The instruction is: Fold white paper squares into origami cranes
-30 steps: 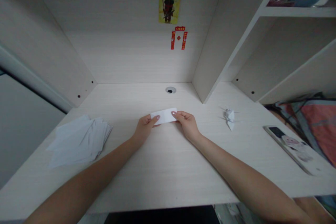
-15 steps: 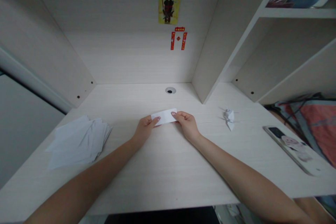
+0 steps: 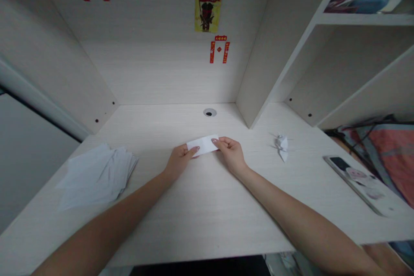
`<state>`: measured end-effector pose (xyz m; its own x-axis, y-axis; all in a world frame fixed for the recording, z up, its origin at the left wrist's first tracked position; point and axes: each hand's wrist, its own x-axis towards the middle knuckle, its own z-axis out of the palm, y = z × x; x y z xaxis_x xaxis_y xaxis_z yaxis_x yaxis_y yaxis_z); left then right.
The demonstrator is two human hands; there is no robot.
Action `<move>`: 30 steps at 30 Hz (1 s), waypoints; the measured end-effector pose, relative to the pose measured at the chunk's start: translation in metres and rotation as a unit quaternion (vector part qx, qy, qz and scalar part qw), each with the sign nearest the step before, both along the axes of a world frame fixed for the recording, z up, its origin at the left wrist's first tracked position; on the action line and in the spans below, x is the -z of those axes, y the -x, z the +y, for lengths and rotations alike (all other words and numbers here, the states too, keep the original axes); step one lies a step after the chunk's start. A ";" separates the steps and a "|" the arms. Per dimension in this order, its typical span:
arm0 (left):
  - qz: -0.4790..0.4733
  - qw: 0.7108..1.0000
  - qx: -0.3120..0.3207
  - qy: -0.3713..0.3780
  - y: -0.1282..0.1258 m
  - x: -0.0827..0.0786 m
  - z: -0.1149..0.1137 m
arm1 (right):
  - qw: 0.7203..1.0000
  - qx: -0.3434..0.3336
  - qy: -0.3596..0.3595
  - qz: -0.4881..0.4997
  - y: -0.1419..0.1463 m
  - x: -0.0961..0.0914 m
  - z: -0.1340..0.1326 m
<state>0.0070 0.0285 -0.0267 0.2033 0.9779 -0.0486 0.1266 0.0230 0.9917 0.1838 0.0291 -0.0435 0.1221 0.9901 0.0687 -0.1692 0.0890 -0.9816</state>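
A small folded white paper strip (image 3: 203, 144) lies on the pale wooden desk (image 3: 207, 207), a little beyond its middle. My left hand (image 3: 179, 160) pinches the strip's left end with thumb and fingers closed on it. My right hand (image 3: 232, 153) grips the right end the same way, its fingertips pressed on the paper's lower edge. Both forearms reach in from the near edge of the desk.
A loose pile of white paper sheets (image 3: 97, 174) lies at the left. A folded white paper crane (image 3: 282, 145) stands to the right, and a phone (image 3: 359, 181) lies further right near fabric. A cable hole (image 3: 210, 112) sits behind the strip. Shelf uprights rise at the right.
Both hands stay on the paper strip; the left thumb has slid slightly along it. The view has tipped a little.
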 end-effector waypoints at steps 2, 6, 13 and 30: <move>0.075 0.997 0.026 -0.005 0.002 0.002 -0.001 | 0.999 0.010 -0.024 -0.024 -0.003 -0.002 0.000; 0.156 0.985 0.063 -0.021 0.005 0.005 -0.003 | 0.997 0.032 -0.052 -0.056 -0.005 -0.006 0.000; 0.087 0.996 0.002 -0.015 0.002 0.004 -0.001 | 0.998 -0.054 0.007 -0.014 0.001 -0.016 -0.005; 0.056 0.998 0.029 -0.010 0.000 -0.001 0.000 | 0.997 -0.025 0.062 -0.024 -0.010 -0.020 -0.002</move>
